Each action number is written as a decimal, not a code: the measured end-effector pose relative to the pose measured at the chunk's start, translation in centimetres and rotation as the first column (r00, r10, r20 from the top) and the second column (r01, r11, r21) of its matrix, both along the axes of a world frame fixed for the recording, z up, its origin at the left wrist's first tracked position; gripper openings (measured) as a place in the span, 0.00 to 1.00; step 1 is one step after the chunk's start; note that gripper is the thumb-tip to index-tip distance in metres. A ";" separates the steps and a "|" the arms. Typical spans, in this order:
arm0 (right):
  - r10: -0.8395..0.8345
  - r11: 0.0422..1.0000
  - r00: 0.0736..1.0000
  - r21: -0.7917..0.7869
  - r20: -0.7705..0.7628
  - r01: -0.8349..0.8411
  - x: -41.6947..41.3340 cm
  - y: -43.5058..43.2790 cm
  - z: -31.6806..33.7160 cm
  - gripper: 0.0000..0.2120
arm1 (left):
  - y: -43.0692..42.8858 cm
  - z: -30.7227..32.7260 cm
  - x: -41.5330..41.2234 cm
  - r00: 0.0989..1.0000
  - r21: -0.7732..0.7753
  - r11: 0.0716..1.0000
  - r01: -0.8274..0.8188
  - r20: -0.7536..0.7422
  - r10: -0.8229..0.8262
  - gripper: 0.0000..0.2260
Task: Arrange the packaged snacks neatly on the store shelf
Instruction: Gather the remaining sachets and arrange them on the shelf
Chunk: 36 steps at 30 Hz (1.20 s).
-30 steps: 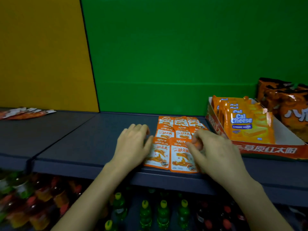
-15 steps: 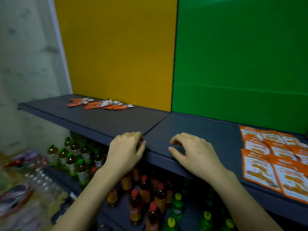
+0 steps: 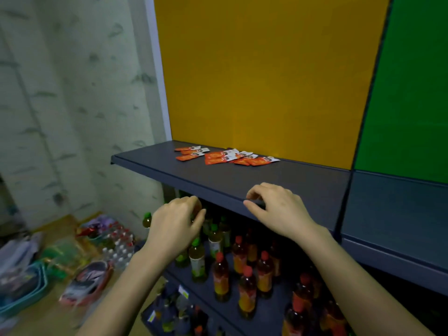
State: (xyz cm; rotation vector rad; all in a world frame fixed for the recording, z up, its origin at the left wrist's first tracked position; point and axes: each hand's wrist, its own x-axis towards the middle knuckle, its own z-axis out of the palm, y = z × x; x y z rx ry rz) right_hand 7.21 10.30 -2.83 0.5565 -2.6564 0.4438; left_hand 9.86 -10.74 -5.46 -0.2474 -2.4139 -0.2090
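We are turning left from the tidied stack; our left hand (image 3: 177,226) and right hand (image 3: 278,210) are hovering loosely curled, holding nothing, probably nearing the scattered packets (image 3: 225,156) on the shelf (image 3: 242,183).

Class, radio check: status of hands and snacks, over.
Left hand, right hand empty, at shelf edge. Snack packets scattered at back, untouched. Nothing between.

Yellow panel (image 3: 266,81), green panel (image 3: 412,93), patterned wall (image 3: 72,93)

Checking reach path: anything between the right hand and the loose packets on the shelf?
Nothing: head view shows only bare shelf between the right hand and the packets.
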 end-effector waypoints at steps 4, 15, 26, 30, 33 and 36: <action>-0.041 0.999 0.998 0.014 0.042 0.040 -3.7 -3.3 -0.3 0.14 | -3.4 -0.6 -2.8 1.000 0.039 0.999 0.010 0.010 -0.011 0.10; -0.349 0.937 0.906 0.121 0.241 0.329 -19.0 -3.8 0.4 0.12 | -7.3 0.0 -17.2 0.990 0.004 0.995 0.104 0.093 -0.104 0.11; -0.676 0.707 0.645 0.066 0.357 0.705 -27.6 -1.9 0.3 0.27 | -5.5 0.8 -32.5 0.928 0.002 0.965 0.264 0.271 -0.254 0.19; -0.723 0.646 0.588 0.055 0.363 0.761 -29.4 -2.2 0.0 0.30 | -4.5 1.2 -36.8 0.888 -0.032 0.957 0.287 0.384 -0.254 0.28; -0.756 0.590 0.540 0.029 0.371 0.807 -30.6 -2.6 -0.2 0.33 | -4.3 1.7 -39.5 0.817 0.002 0.949 0.316 0.508 -0.273 0.38; -0.778 0.532 0.492 -0.008 0.392 0.847 -31.8 -3.1 -0.5 0.36 | -4.2 2.3 -41.9 0.752 -0.046 0.935 0.352 0.609 -0.253 0.47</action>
